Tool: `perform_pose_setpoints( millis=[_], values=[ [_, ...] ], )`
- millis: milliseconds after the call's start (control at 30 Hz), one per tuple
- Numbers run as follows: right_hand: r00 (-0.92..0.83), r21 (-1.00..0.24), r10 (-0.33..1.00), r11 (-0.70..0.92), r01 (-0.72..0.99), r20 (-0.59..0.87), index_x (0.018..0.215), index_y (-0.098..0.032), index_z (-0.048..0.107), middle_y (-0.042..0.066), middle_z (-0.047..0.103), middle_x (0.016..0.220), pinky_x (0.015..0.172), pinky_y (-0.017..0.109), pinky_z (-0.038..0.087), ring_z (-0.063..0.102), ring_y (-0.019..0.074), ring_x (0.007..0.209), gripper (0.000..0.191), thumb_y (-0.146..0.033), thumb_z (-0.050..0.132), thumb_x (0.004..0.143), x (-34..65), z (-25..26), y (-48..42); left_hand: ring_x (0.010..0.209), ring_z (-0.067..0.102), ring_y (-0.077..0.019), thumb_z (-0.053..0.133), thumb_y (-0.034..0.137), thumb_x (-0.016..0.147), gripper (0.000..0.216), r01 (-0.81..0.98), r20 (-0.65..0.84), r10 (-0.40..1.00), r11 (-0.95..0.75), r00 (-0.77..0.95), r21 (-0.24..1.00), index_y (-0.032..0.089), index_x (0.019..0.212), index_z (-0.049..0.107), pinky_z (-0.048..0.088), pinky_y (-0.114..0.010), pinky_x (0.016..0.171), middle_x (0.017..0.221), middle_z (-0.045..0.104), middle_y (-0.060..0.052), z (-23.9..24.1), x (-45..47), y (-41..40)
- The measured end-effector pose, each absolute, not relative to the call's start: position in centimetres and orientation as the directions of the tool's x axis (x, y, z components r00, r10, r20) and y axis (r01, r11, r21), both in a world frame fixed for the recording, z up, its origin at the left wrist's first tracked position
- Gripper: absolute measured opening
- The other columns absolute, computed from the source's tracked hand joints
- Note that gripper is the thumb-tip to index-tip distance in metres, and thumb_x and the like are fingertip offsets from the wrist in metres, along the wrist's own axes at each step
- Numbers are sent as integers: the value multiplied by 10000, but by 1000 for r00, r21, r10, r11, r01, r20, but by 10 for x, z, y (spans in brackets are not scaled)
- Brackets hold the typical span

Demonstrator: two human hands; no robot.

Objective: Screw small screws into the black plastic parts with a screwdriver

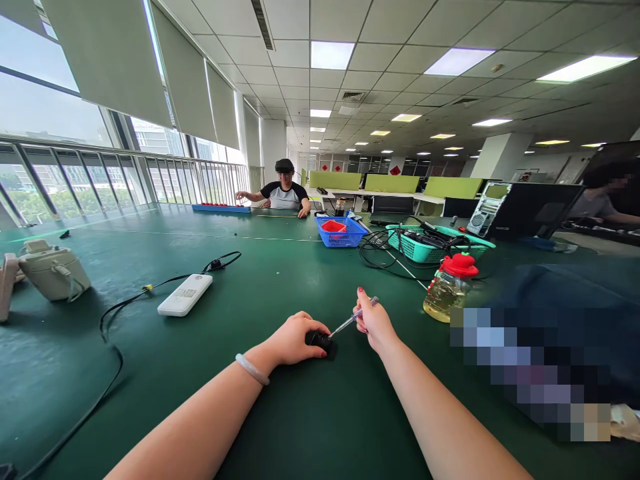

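My left hand (295,340) is closed around a small black object (319,341) on the green table, pressing it down; its exact kind is too small to make out. In my right hand (374,323) is a screwdriver (345,325) with a clear handle and a thin metal shaft, held at a slant. The shaft's tip meets the top of the black object, beside my left fingers. Part of the screwdriver's handle is hidden by my right fingers.
A white power bank (186,295) and a black cable (120,360) lie to the left. On the right stands a red-lidded bottle (447,293). Farther back are a blue basket (345,239), a teal basket (425,250) with cables, and a seated person (286,193).
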State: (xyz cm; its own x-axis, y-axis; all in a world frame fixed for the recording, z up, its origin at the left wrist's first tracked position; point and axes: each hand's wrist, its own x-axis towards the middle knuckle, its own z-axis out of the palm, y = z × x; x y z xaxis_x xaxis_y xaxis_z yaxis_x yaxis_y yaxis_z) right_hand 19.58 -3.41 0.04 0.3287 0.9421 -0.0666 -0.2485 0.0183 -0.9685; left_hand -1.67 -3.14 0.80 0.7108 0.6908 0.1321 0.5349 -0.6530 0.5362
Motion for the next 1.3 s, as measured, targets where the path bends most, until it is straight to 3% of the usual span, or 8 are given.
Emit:
perform_pose_setpoints(
  millis=[133,267,400,467,567,667,800,1300],
  values=[
    [412,-943,899,256,-212,151,877,-226,500,-75,521,475,328,195,258,361,68,330,564,-688,727,647,190,1,-37,1045,553,-237,779,356,709,434,531,137,689,-656,712,537,294,1130,693,445,-344,945,1009,677,-31,8,-17,-31],
    [479,-901,773,421,104,417,1223,-246,478,-63,571,567,449,246,422,537,145,471,691,-591,752,691,183,10,-51,1034,560,-242,788,361,698,451,541,132,698,-647,704,537,291,1134,698,449,-345,939,998,670,-41,8,-16,-31],
    [330,-834,767,480,273,550,1193,-262,530,-35,592,632,547,270,463,547,151,529,524,-502,718,767,183,19,-59,1037,560,-242,788,357,697,460,550,125,713,-629,690,550,282,1142,699,452,-349,936,1009,649,-60,7,-15,-32],
    [252,-854,818,474,214,517,1142,-266,533,-33,595,657,488,254,418,496,124,475,429,-511,655,812,187,19,-57,1039,560,-242,789,356,695,463,553,122,718,-622,685,554,285,1143,698,452,-349,939,1014,644,-60,7,-15,-32],
    [157,-918,907,397,-11,390,1113,-270,478,-36,623,719,416,242,352,419,90,394,384,-542,546,851,195,17,-51,1029,563,-243,785,364,697,458,562,121,724,-619,679,550,290,1140,697,454,-355,937,1019,642,-58,7,-15,-33],
    [80,-941,952,303,-149,295,1121,-273,400,-50,641,730,419,237,358,443,93,391,405,-496,562,825,201,14,-45,1029,563,-245,781,362,702,445,554,128,718,-626,684,548,286,1133,698,453,-350,935,1008,653,-53,8,-16,-34],
    [63,-940,952,305,-151,298,1097,-282,341,-89,617,662,415,223,347,434,86,369,458,-474,626,795,201,10,-41,1027,563,-243,782,355,704,437,553,127,713,-631,689,545,283,1126,700,450,-347,935,999,662,-51,9,-15,-34],
    [159,-939,952,290,-183,263,1036,-250,492,-39,661,651,484,245,408,502,101,465,529,-547,764,693,202,6,-39,1024,562,-235,794,346,698,443,553,115,711,-628,694,547,293,1127,699,456,-342,928,993,666,-39,11,-16,-35]
  ],
)
